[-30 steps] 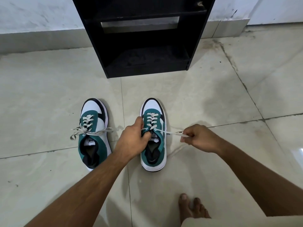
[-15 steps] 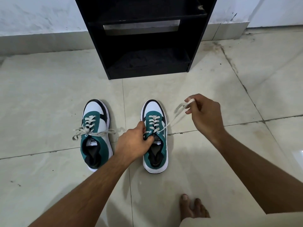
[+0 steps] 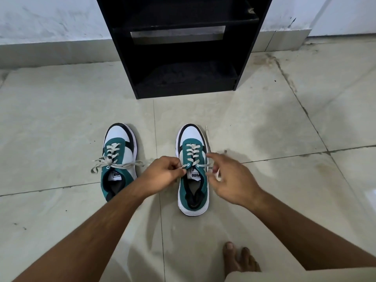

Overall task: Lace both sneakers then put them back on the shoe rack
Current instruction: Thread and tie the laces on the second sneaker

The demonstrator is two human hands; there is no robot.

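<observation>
Head view, looking down at tiled floor (image 3: 61,123). We are counting two sneakers, two hands, one shoe rack, one bare foot.

We are taking the shoe rack (image 3: 244,58) as landmark: black, open-fronted, standing against the wall. We are seeing two shelf levels in it, both without shoes.

Both sneakers are sitting on the floor in front of the rack, toes pointing toward it, well apart from each other and from it. They are teal, white and black with pale laces. The left sneaker (image 3: 119,159) is lying in front of the rack's left edge; we are seeing its two lace ends spreading loose to either side at the top eyelets. The right sneaker (image 3: 193,165) is lying in front of the rack's middle.

We are pinching a lace end at the right sneaker's top left eyelet with the left hand (image 3: 162,176), thumb and forefinger pressed together on it. The right hand (image 3: 234,180) is hovering just beside that sneaker's right flank, blurred, fingers loosely spread; the other lace end (image 3: 207,135) is running along the shoe's right side toward the rack, and we cannot tell whether the fingers are gripping it.

One bare foot (image 3: 240,259) is resting on the floor, farthest from the rack.
</observation>
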